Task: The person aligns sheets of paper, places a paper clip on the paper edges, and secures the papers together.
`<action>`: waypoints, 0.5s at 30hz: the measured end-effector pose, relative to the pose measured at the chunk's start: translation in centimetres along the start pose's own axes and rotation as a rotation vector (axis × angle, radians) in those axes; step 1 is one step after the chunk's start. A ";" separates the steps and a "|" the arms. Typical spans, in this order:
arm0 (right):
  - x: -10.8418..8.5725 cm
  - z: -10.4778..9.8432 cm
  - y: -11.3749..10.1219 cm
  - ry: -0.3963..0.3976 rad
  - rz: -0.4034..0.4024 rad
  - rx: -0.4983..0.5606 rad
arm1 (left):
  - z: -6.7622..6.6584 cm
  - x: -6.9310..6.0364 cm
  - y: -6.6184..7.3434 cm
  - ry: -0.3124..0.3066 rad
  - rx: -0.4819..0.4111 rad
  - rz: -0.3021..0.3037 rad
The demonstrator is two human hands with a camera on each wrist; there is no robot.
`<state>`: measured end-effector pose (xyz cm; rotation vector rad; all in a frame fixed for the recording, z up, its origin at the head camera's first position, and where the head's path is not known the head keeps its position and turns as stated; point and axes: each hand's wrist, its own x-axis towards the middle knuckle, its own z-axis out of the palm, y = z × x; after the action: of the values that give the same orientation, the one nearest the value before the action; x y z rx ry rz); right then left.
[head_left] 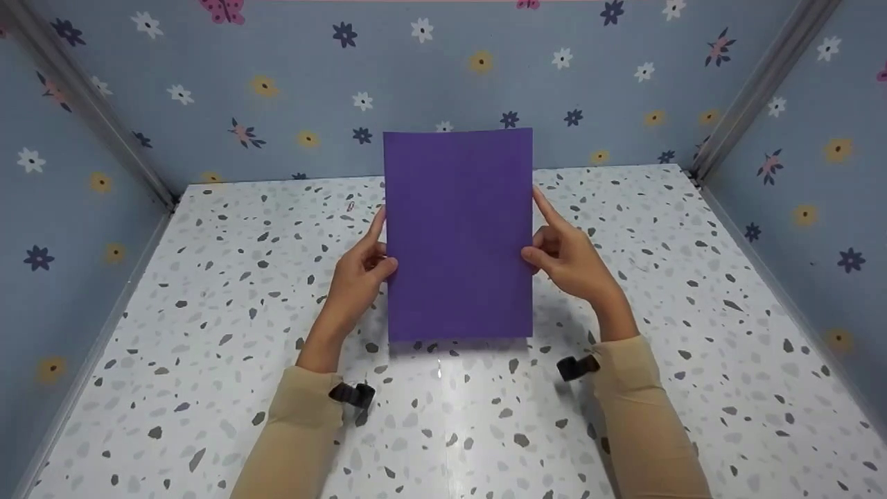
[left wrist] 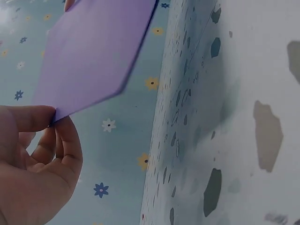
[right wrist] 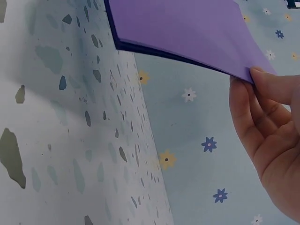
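Note:
A purple rectangular sheet (head_left: 459, 235), paper or thin card, is held up above the table between both hands. Its lower edge shows a dark, layered thickness in the right wrist view; whether it is several sheets or one folded piece I cannot tell. My left hand (head_left: 357, 274) pinches the left edge, thumb in front and fingers behind. On the opposite edge my right hand (head_left: 572, 256) pinches likewise, its index finger stretched up along the side. Both wrist views show the sheet (left wrist: 93, 51) clear of the tabletop, gripped by the left hand (left wrist: 42, 159) and right hand (right wrist: 272, 126).
A small reddish paper clip (head_left: 350, 206) lies on the white speckled table (head_left: 229, 388), left of the sheet. Blue flowered panels (head_left: 305, 76) enclose the table at the back and both sides. Black bands with small devices (head_left: 357, 395) sit at both wrists.

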<state>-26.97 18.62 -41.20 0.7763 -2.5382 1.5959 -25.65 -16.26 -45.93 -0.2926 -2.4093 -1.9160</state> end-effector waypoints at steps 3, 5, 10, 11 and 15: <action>0.1 -0.1 0.6 -0.003 0.005 0.015 | 0.1 0.1 0.0 -0.007 -0.075 -0.025; 0.2 -0.1 1.3 -0.004 0.008 0.020 | 0.2 0.1 0.0 -0.005 -0.110 -0.033; 0.5 -0.3 2.6 -0.005 0.008 0.030 | 0.6 0.2 -0.1 0.013 -0.142 -0.036; 0.5 -0.3 2.7 -0.006 0.008 0.035 | 0.7 0.2 -0.1 0.018 -0.147 -0.040; 0.4 -0.4 2.7 -0.011 0.006 0.051 | 1.1 0.2 0.2 0.038 -0.200 -0.082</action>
<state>-28.62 19.75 -43.12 0.7841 -2.5192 1.6687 -25.74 -15.10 -45.96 -0.1658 -2.2426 -2.1804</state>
